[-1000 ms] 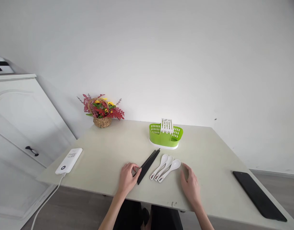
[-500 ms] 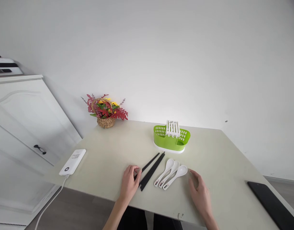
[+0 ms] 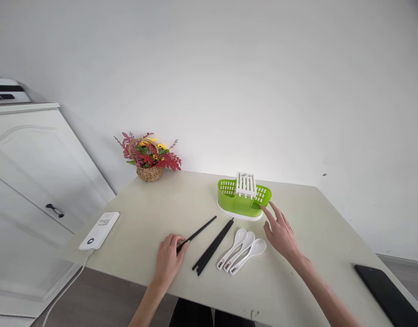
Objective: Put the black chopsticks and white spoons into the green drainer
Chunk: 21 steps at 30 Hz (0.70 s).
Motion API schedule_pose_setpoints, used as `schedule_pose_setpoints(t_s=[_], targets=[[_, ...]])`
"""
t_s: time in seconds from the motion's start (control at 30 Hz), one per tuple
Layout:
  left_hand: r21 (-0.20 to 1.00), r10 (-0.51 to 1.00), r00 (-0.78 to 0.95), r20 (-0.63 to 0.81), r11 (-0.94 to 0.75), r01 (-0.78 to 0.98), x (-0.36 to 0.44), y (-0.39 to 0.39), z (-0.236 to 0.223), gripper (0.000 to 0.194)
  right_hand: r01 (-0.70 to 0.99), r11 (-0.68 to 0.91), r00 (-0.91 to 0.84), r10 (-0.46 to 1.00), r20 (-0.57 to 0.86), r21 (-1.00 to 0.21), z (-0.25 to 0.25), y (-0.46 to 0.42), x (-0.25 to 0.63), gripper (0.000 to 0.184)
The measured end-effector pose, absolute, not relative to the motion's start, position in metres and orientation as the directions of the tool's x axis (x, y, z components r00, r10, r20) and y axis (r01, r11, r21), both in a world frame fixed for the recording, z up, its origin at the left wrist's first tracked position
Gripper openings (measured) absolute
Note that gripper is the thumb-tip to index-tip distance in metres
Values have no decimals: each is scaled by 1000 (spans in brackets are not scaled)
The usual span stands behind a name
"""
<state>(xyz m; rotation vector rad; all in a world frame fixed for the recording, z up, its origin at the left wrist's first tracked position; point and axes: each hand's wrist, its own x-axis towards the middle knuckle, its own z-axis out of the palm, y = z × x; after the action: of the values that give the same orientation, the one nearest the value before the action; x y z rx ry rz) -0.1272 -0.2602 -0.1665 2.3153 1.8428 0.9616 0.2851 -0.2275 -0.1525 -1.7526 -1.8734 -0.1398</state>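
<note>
My left hand (image 3: 170, 256) is closed on black chopsticks (image 3: 200, 230), held apart from the rest; how many it holds I cannot make out. To the right, a bundle of black chopsticks (image 3: 214, 247) lies on the table, tips pointing away from me. Beside that bundle, three white spoons (image 3: 245, 250) lie fanned out, bowls at the far end. Behind them stands a green cutlery basket (image 3: 238, 204) with a white base and a white slotted rack (image 3: 246, 184) across its middle. With fingers spread, my right hand (image 3: 280, 231) reaches to the basket's right end, fingertips at its rim.
A wicker basket of artificial flowers (image 3: 149, 173) stands at the back left. Near the left edge lies a white power bank (image 3: 100, 230) with a cable hanging off the table. A black phone (image 3: 389, 290) lies at the right edge. A white cabinet (image 3: 28, 190) stands left.
My left hand has drawn chopsticks leftward, away from the bundle. My right hand has moved from beside the spoons forward to the green basket's right end. The view has shifted slightly.
</note>
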Motion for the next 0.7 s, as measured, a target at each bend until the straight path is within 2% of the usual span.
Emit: schedule_pose_setpoints(t_s=[0.1, 0.23, 0.7], targets=[[371, 891, 76, 448, -263, 891, -141, -261, -166, 36, 956, 112, 17, 901, 433, -271, -160, -227, 291, 55], [358, 887, 59, 458, -245, 901, -153, -265, -166, 36, 951, 54, 71, 920, 386, -304, -162, -230, 297, 58], [354, 895, 54, 442, -230, 906, -155, -269, -169, 35, 923, 32, 83, 957, 278, -383, -157, -240, 305, 55]])
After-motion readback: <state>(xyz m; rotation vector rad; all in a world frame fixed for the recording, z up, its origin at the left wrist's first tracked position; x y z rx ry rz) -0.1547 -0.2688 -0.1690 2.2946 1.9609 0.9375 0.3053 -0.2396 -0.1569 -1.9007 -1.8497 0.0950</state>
